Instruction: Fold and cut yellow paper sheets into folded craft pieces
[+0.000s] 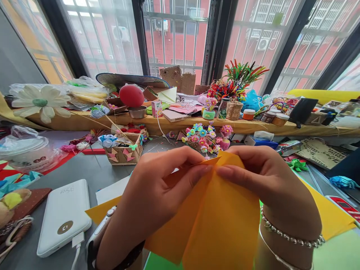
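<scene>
A folded sheet of orange-yellow paper (222,221) is held up in front of me, with a crease running down its middle. My left hand (165,187) pinches the paper's upper edge between thumb and bent fingers. Close beside it, my right hand (264,176) grips the top of the same paper, thumb in front and fingers behind. The two thumb tips nearly meet at the pointed fold. More yellow paper (326,210) shows behind my right wrist, and a yellow corner sticks out by my left wrist. Whether these belong to the held sheet, I cannot tell.
A white power bank (66,213) with a plugged-in cable lies at left. Beyond it stand a cardboard box (123,153) and a plastic-wrapped tub (28,153). Crocheted flowers (201,135) sit behind my hands. Jars and craft supplies crowd the ledge (168,125) below the window.
</scene>
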Tool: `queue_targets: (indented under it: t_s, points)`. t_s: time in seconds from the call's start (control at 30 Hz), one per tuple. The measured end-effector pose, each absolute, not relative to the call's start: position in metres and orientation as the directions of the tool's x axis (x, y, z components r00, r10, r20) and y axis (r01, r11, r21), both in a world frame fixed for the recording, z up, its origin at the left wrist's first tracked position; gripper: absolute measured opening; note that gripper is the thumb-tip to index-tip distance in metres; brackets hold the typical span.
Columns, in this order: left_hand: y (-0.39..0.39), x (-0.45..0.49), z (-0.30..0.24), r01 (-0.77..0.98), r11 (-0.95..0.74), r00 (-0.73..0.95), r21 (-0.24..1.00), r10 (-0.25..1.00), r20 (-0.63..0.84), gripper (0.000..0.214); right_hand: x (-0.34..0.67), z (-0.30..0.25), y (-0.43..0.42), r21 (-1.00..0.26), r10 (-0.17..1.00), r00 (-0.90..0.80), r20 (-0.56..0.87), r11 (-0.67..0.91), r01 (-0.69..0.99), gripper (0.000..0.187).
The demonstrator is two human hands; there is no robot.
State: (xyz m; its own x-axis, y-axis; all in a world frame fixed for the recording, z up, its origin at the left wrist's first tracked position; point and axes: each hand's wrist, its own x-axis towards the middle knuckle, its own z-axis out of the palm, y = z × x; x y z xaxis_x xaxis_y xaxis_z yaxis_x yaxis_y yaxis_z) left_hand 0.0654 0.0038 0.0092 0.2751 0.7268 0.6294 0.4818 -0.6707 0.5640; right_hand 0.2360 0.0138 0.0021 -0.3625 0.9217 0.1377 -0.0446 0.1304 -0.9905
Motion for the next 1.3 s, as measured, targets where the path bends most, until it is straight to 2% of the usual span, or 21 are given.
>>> queue_targets:
  t_s: [0.33, 0.63, 0.83, 1.07, 1.3]
  points:
    - [0.0013, 0.0652, 0.0089, 0.489, -0.681, 0.254, 0.545, 0.709, 0.658, 0.007, 0.2357, 0.0013, 0.0147, -0.989, 0.920, -0.363, 0.146, 0.128, -0.071, 0.019]
    - [0.0035, 0.0632, 0.0090, 0.475, -0.674, 0.268, 0.566, 0.723, 0.637, 0.008, 0.2392, 0.0041, 0.0161, -0.988, 0.898, -0.427, 0.103, 0.143, 0.064, 0.023]
    - [0.0042, 0.0639, 0.0087, 0.406, -0.687, 0.281, 0.602, 0.721, 0.633, 0.009, 0.2367, 0.0060, 0.0120, -0.999, 0.913, -0.405, 0.049, 0.054, 0.001, 0.021]
    - [0.0042, 0.0648, 0.0087, 0.375, -0.677, 0.276, 0.633, 0.734, 0.620, 0.009, 0.2371, 0.0070, 0.0133, -0.999, 0.907, -0.420, 0.033, 0.013, -0.050, 0.021]
    - [0.0023, 0.0649, 0.0083, 0.362, -0.672, 0.266, 0.646, 0.738, 0.620, 0.009, 0.2403, 0.0031, 0.0174, -0.997, 0.891, -0.454, 0.012, -0.022, -0.069, 0.013]
